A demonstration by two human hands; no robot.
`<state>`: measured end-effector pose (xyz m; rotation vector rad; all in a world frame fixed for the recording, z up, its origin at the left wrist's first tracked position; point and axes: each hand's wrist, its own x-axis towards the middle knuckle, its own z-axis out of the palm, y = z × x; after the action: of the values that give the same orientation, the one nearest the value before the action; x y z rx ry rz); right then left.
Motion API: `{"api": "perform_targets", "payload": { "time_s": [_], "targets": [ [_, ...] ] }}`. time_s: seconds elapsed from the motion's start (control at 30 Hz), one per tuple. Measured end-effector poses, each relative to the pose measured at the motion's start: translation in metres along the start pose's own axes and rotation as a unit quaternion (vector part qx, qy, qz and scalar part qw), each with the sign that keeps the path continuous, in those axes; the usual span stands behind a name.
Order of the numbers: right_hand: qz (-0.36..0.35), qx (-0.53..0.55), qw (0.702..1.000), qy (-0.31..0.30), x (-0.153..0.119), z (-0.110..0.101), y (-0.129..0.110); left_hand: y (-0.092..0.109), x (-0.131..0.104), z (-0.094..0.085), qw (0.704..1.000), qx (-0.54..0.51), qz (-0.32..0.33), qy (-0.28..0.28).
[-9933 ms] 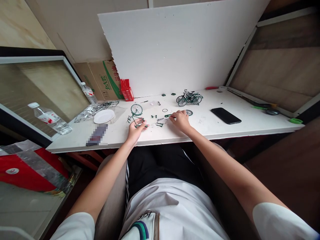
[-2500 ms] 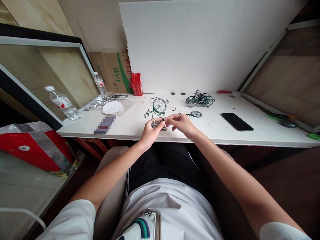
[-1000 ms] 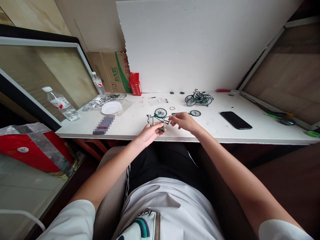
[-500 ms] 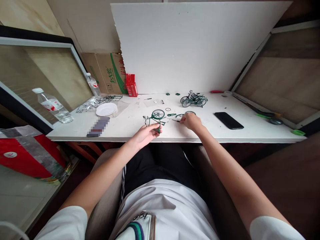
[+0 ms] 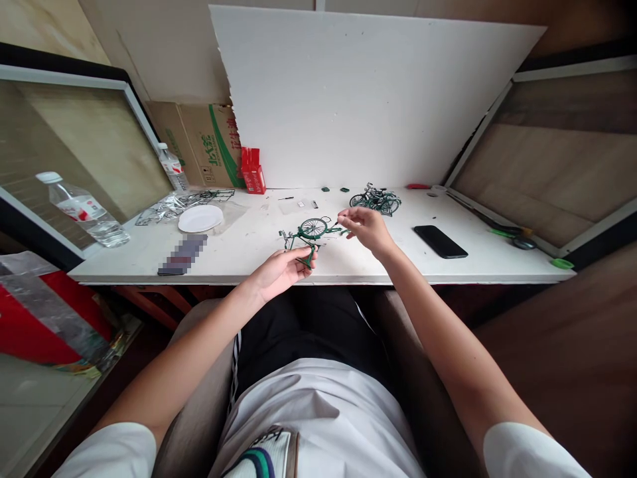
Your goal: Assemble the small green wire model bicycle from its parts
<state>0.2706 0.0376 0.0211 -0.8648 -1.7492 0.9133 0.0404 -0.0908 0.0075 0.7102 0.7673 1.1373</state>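
My left hand is closed around the lower end of a small green model bicycle, which has a spoked wheel at its far side and handlebars to the left. My right hand is raised just right of that wheel, its thumb and fingertips pinched on a thin dark tool that is mostly hidden. Beneath and beside the right fingers lie loose green bicycle parts, partly covered by the hand. Farther back stand finished-looking model bicycles, clustered together.
On the white table lie a black phone to the right and a white plate to the left. Water bottles, a red box and a cardboard box stand at the back left. Small green pieces lie by the white board.
My right hand has lifted off the table with the thin dark tool and come toward the model bicycle's wheel. My left hand keeps its hold. The camera view has shifted slightly.
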Motion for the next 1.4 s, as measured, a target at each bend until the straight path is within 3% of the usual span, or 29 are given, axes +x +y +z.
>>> {"api": "perform_targets", "payload": {
  "time_s": [0.17, 0.4, 1.13, 1.4],
  "targets": [
    [-0.002, 0.131, 0.991, -0.038, -0.012, 0.014, -0.03, -0.001, 0.001, -0.001, 1.0, -0.001, -0.014, -0.007],
    [-0.024, 0.175, 0.98, -0.094, -0.03, 0.032, -0.052, -0.004, 0.002, 0.001, 1.0, 0.003, -0.019, -0.008],
    [-0.03, 0.113, 0.979, -0.167, -0.035, 0.037, -0.052, -0.009, 0.005, -0.001, 0.999, -0.008, -0.036, -0.033],
    [-0.033, 0.091, 0.983, -0.159, -0.036, 0.037, -0.054, -0.008, 0.004, 0.0, 0.999, -0.003, -0.031, -0.024]
  ]
}}
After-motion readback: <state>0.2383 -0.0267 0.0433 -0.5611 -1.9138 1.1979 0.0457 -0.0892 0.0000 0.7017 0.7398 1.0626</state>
